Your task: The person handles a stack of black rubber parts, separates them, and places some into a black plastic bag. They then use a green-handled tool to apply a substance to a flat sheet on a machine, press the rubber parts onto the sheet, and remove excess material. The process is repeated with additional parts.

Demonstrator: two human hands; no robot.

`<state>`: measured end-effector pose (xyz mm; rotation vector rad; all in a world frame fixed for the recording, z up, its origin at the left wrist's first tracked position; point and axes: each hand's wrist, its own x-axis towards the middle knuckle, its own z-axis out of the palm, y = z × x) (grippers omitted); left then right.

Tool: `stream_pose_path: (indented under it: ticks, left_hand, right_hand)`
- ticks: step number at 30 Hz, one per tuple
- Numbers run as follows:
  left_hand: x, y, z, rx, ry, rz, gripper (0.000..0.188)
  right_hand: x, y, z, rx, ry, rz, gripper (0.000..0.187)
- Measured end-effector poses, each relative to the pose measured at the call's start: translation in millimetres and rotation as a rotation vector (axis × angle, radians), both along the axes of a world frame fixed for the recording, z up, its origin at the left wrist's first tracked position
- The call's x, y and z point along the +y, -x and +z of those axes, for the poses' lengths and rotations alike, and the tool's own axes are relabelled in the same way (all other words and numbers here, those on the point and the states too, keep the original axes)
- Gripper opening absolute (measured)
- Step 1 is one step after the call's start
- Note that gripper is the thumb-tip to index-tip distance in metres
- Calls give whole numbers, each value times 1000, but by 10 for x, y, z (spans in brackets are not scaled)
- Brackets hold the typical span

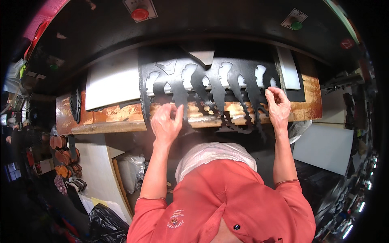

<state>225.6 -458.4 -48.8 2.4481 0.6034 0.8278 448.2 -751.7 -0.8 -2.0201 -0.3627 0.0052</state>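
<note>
A black sheet (217, 93) full of curved cut-out holes lies over the bench, its ragged strips hanging past the front edge. At its lower left part, my left hand (167, 123) is closed on the sheet, fingers curled and thumb beside them. My right hand (278, 107) pinches the sheet near its right edge, thumb against fingertips. Behind the holes shows a white board (112, 81), which reaches out to the left. A pale, dark-edged angular piece (202, 56) rests at the sheet's far middle, partly in the shadow of the machine.
Over the bench (101, 123) hangs a dark machine beam (219, 20) with a red button (139, 14) and a green button (296, 26). Orange-brown rounded pieces (65, 156) hang at the left. A black plastic bag (107, 224) is lower left; a white panel (323, 148) leans at the right.
</note>
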Motion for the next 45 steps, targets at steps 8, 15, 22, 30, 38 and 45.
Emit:
stream_pose_path:
  ticks: [8,15,22,30,38,45]
  left_hand:
    - [210,1,519,219,329,-107,16]
    - [918,-1116,627,-146,273,-234,33]
    - [832,-1689,222,74,-38,-259,80]
    - [811,-1687,303,91,-115,-215,67]
    - [807,-1685,288,121,-130,-226,67]
    - [800,-1701,286,133,-158,-235,66]
  right_hand:
    - [1901,-450,177,-208,235,388,81]
    - [2632,-555,92,-347,487,363,94]
    - [2398,-881,335,41,182,376,94]
    - [1821,-989,471,448,-553,433,85]
    - [1453,-1173,324,-129,192,238,87]
    - [1558,-1137,41,-430,423,269,81]
